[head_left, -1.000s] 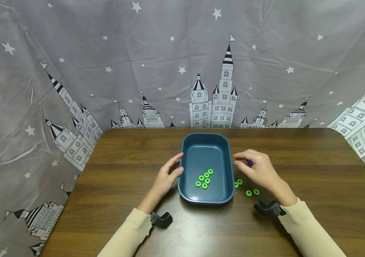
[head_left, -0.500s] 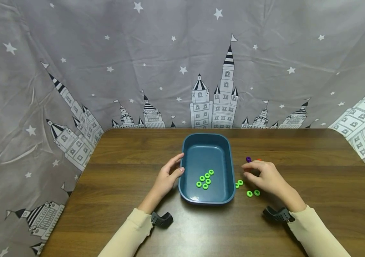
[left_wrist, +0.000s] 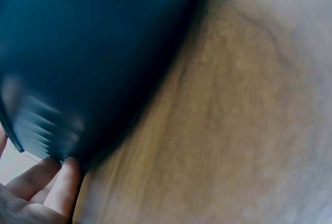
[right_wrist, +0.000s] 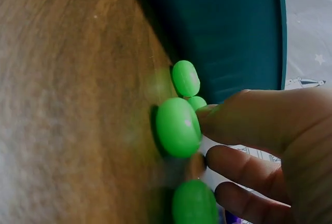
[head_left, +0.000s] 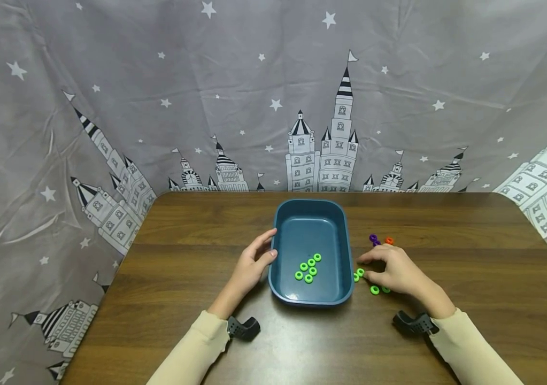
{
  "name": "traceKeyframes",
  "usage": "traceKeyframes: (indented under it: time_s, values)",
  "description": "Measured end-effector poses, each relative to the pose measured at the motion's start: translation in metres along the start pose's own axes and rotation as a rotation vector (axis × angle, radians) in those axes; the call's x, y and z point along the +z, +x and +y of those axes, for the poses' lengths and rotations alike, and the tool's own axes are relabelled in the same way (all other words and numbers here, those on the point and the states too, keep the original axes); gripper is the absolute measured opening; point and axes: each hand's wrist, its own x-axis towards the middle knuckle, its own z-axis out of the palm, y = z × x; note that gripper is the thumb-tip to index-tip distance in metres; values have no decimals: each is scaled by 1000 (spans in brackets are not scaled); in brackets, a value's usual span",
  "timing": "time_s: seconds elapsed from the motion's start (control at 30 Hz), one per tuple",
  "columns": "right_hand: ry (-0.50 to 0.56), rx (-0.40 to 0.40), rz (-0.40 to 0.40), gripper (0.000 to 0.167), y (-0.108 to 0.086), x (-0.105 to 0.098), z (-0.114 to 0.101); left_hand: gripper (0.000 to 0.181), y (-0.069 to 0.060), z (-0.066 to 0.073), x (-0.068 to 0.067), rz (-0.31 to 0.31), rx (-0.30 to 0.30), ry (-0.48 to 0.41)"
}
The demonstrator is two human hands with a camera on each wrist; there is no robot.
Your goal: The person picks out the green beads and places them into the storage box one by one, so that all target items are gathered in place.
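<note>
A blue bin [head_left: 310, 298] stands on the wooden table with several green rings [head_left: 313, 271] inside. Against its left wall rest the fingertips and thumb of my left hand [head_left: 249, 267]; the left wrist view shows those fingers [left_wrist: 65, 187] touching the bin's outer wall. Right of the bin, my right hand [head_left: 400, 272] is low over the table, thumb and forefinger apart around a green ring [head_left: 360, 272]. Another green ring [head_left: 356, 277] lies beside the bin. In the right wrist view the thumb [right_wrist: 233, 117] is close beside green rings [right_wrist: 178, 127]; contact cannot be told.
Beyond the right hand lie purple rings [head_left: 373, 238] and an orange ring [head_left: 389, 240]. Nearer the front are two more green rings [head_left: 375, 290], one partly covered by the hand. A grey curtain [head_left: 235, 64] printed with castles and stars hangs behind the table [head_left: 196, 224].
My right hand first moved right and towards the table's front, away from the purple rings, then slightly back left to the green ring, uncovering the orange ring. The left hand has stayed at the bin.
</note>
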Motion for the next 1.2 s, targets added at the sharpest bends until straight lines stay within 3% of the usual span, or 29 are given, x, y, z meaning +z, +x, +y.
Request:
traceKeyframes:
  time_s: [0.43, 1.2]
  values:
    - [3, -132, 50, 24, 1, 6, 2, 51, 1, -1, 0, -2, 8, -2]
    - [-22, -102, 56, 21, 0, 8, 1, 51, 1, 1, 1, 0, -8, -5]
